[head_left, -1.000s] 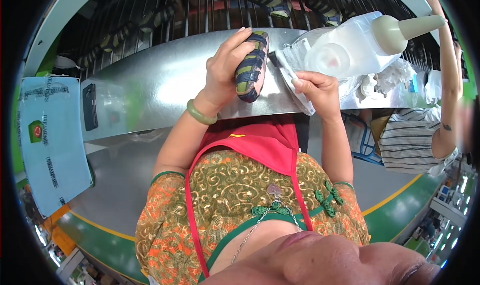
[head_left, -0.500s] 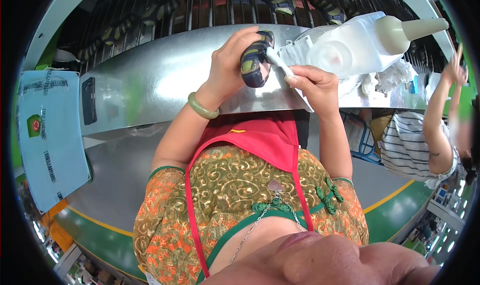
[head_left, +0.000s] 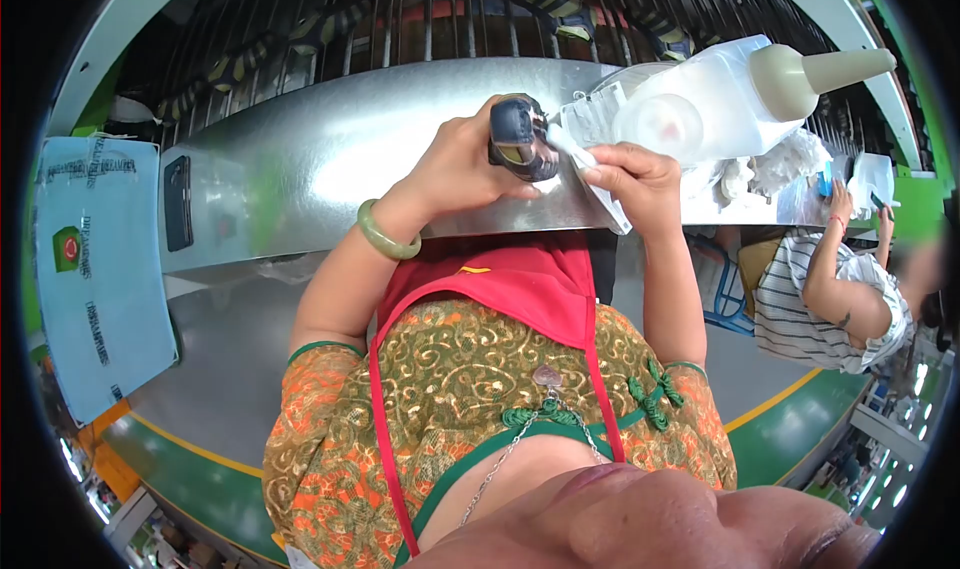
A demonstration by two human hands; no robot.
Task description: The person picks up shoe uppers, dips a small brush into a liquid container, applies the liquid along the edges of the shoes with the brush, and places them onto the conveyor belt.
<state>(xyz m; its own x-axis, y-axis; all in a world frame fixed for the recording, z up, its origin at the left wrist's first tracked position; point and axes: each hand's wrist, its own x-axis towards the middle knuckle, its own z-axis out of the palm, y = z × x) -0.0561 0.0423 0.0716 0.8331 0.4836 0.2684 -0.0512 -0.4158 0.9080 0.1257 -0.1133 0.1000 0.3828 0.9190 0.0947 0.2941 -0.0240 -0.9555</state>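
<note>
My left hand (head_left: 450, 169) is wrapped around a small dark navy sandal (head_left: 517, 129) with olive parts, holding it above the metal worktop (head_left: 300, 169). One end of the sandal faces up toward me. My right hand (head_left: 645, 184) pinches a slim white brush-like tool (head_left: 572, 147). Its rounded white end is beside the sandal's right side; whether the two touch I cannot tell. Just past my right hand is a translucent squeeze bottle (head_left: 715, 99) with a beige conical nozzle.
Crumpled white material (head_left: 785, 169) lies right of the bottle. Behind the worktop, several sandals (head_left: 550, 11) rest on dark metal bars (head_left: 430, 19). A phone (head_left: 178, 204) and a blue-wrapped box (head_left: 110, 299) are at the left. A co-worker in a striped top (head_left: 815, 289) is at the right.
My left hand has turned the sandal and brought it slightly lower, so an end now faces me. The white tool has shifted slightly down and right. The co-worker's hands have lowered to the worktop.
</note>
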